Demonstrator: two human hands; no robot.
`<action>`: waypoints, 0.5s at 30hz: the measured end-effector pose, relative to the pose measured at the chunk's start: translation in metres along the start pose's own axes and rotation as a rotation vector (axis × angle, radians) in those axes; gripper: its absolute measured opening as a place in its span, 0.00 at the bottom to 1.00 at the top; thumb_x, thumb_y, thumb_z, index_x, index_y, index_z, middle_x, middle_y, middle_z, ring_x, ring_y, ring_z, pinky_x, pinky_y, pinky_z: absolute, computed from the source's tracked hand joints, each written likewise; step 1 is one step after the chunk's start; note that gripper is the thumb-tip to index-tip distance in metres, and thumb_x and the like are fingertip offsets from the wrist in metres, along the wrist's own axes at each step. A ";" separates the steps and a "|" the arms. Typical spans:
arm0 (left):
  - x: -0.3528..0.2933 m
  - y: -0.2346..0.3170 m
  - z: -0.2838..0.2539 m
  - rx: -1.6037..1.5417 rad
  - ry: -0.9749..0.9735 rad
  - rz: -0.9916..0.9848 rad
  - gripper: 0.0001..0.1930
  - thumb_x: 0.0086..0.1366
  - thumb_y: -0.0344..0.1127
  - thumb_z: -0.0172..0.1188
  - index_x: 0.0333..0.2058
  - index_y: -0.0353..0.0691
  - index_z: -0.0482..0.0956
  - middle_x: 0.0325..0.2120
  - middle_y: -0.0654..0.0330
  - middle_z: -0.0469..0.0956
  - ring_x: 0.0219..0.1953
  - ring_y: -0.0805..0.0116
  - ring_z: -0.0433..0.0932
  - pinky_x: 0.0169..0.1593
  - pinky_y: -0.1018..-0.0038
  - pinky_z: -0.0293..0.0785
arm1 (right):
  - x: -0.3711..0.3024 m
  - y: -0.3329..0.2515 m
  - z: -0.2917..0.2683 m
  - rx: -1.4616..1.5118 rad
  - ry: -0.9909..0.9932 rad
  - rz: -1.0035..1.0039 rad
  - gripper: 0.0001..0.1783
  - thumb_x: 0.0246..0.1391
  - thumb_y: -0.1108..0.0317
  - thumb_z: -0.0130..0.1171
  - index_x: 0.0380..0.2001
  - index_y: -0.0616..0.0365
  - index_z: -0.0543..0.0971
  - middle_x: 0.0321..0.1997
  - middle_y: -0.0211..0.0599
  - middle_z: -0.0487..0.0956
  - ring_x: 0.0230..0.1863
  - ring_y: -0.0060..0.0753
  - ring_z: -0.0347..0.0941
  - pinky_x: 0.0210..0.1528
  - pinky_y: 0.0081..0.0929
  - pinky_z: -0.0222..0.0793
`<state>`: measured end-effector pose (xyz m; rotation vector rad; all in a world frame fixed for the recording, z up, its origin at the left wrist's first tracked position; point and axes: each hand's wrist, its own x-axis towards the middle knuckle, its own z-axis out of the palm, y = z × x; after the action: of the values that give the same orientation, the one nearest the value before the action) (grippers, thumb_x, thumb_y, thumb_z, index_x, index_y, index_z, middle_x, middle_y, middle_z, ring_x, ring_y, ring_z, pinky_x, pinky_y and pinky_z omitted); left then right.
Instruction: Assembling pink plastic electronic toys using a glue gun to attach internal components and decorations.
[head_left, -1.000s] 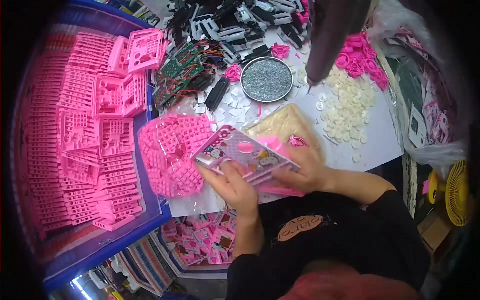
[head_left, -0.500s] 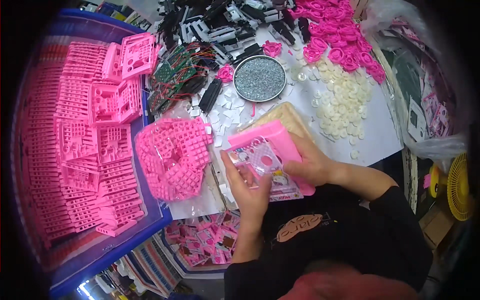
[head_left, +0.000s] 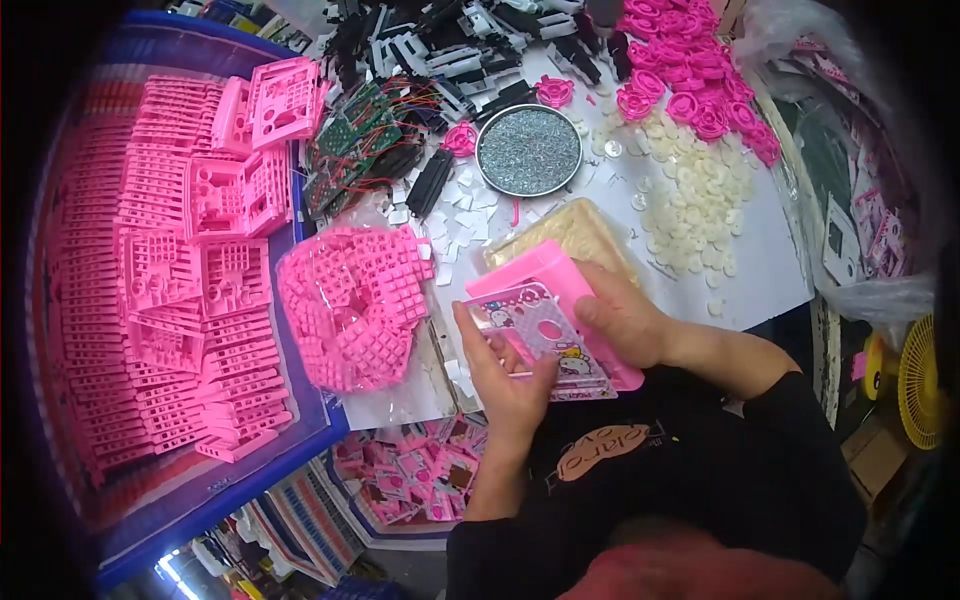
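My left hand (head_left: 508, 388) grips a printed panel (head_left: 548, 328) with cartoon pictures and a round pink spot, its thumb across the lower face and its fingers along the left edge. Just behind the panel is a smooth pink plastic casing (head_left: 530, 265). My right hand (head_left: 628, 318) is closed on that casing from the right, thumb on top. Panel and casing overlap, and I cannot tell whether they are joined. Beneath them on the table lies a tan block in clear wrap (head_left: 572, 235), partly covered by the casing.
A blue-rimmed bin (head_left: 330, 425) of stacked pink casings stands left. Nearby are a bag of pink keypads (head_left: 350, 305), green circuit boards (head_left: 355, 145), a round tin of small metal bits (head_left: 530, 150), white discs (head_left: 695, 200) and pink rings (head_left: 690, 75). A yellow fan (head_left: 917, 380) stands right.
The view has shifted slightly, so the table things sit a little further right. The panel is tilted a bit differently against the casing. Both hands keep their holds.
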<state>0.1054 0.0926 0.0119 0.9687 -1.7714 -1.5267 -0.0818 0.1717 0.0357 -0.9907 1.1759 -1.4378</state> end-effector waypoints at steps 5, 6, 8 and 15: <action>-0.005 -0.001 0.000 -0.065 -0.033 -0.069 0.60 0.58 0.39 0.74 0.74 0.31 0.35 0.48 0.55 0.69 0.48 0.64 0.74 0.53 0.71 0.74 | -0.003 0.001 0.004 -0.009 0.038 0.009 0.39 0.71 0.40 0.47 0.69 0.63 0.64 0.58 0.42 0.77 0.57 0.32 0.73 0.59 0.32 0.68; -0.005 0.002 0.003 -0.128 -0.026 -0.078 0.60 0.58 0.38 0.73 0.74 0.31 0.34 0.49 0.55 0.69 0.47 0.65 0.74 0.51 0.72 0.74 | -0.002 0.002 0.005 -0.003 0.051 0.000 0.39 0.71 0.40 0.47 0.69 0.63 0.64 0.58 0.42 0.77 0.57 0.32 0.73 0.59 0.32 0.68; -0.008 0.005 0.007 -0.194 -0.009 -0.103 0.59 0.58 0.37 0.72 0.75 0.32 0.34 0.50 0.54 0.69 0.45 0.67 0.73 0.48 0.74 0.73 | -0.002 -0.002 0.004 -0.038 0.047 0.017 0.39 0.69 0.41 0.50 0.68 0.63 0.64 0.57 0.43 0.77 0.56 0.34 0.74 0.58 0.34 0.69; -0.009 0.011 0.002 -0.036 0.003 -0.135 0.57 0.57 0.29 0.69 0.75 0.33 0.35 0.46 0.57 0.70 0.40 0.73 0.71 0.41 0.79 0.69 | 0.004 -0.021 -0.011 -0.489 -0.117 -0.149 0.43 0.58 0.49 0.65 0.68 0.62 0.63 0.51 0.51 0.79 0.50 0.46 0.78 0.54 0.39 0.71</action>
<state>0.1076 0.1022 0.0222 1.0915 -1.7004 -1.6338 -0.0969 0.1708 0.0539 -1.5040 1.4245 -1.2053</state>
